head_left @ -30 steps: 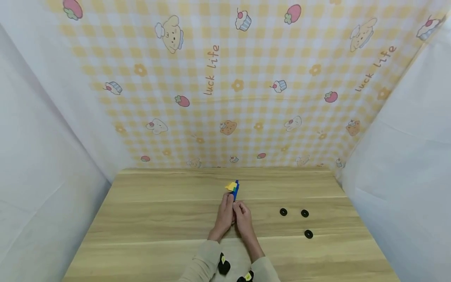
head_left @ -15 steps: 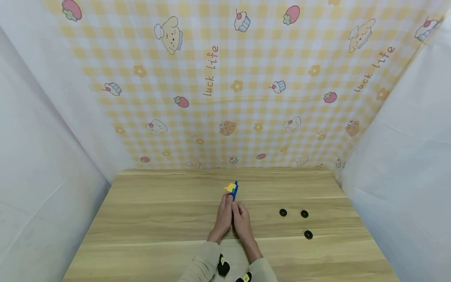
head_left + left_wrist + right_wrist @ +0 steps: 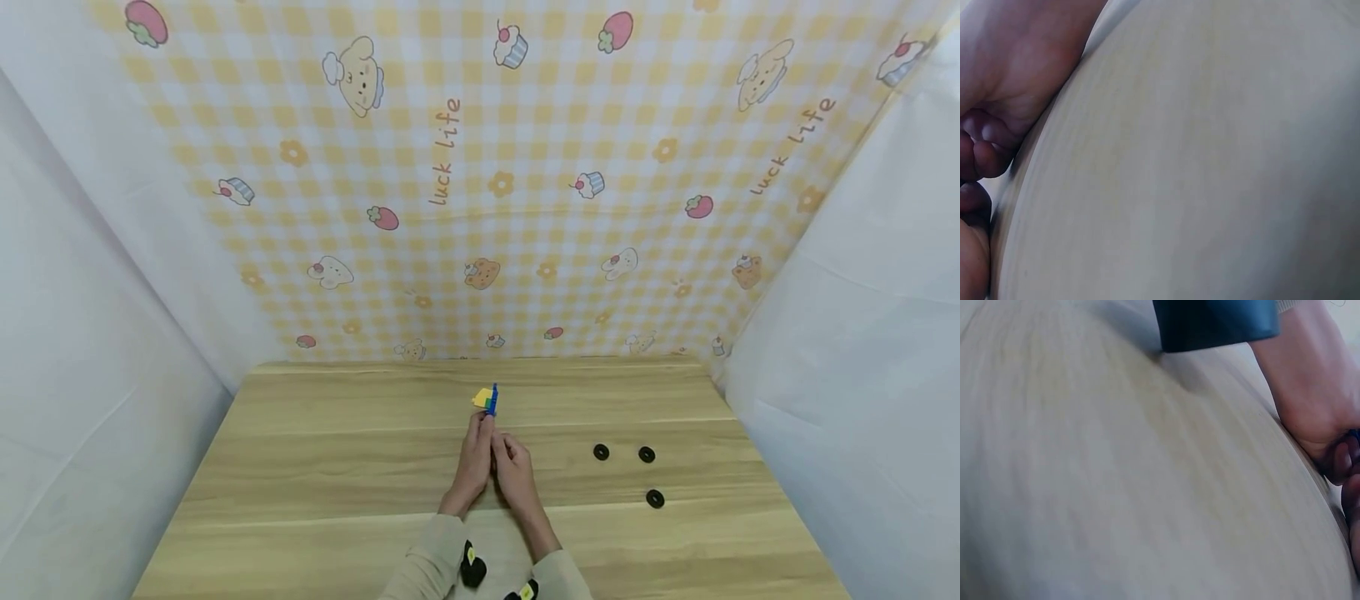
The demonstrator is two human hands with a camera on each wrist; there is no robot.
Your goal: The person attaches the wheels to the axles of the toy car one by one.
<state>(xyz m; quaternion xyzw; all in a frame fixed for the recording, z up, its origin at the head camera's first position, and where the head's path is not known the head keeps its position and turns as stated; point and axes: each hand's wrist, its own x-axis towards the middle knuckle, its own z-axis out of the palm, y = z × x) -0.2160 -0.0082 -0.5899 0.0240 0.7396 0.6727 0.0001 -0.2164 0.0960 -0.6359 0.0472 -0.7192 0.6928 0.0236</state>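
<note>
toy (image 3: 486, 400): small, in yellow, blue and green; its visible end sticks out just beyond the left hand's fingertips, the rest hidden in the grip.
yellow part (image 3: 482, 397): juts to the left of the blue strip (image 3: 492, 400), past the fingers.
feel: likely light and stiff, probably smooth plastic that could slip under dry fingertips; not fragile in itself, though joins between the colours might give under a twist.
best hold: by judgement, low on the blue strip, near the fingers, pinched across its sides; the yellow part looks a poorer handle, as it may lever loose.
left hand (image 3: 473, 458): clamped on the toy's near end, fingers pointing away from the body.
right hand (image 3: 515, 473): close against the left, fingers curled inward; whether it pinches the toy too is hidden, so i cannot tell.
black rings: three, lying well apart from the grip on its right; one nearer (image 3: 602, 452), one farther out (image 3: 647, 454), one lower (image 3: 655, 498).
wooden table (image 3: 322, 467): beneath and around the grip.
checked cloth (image 3: 420, 167): rises behind, beyond the toy.
</note>
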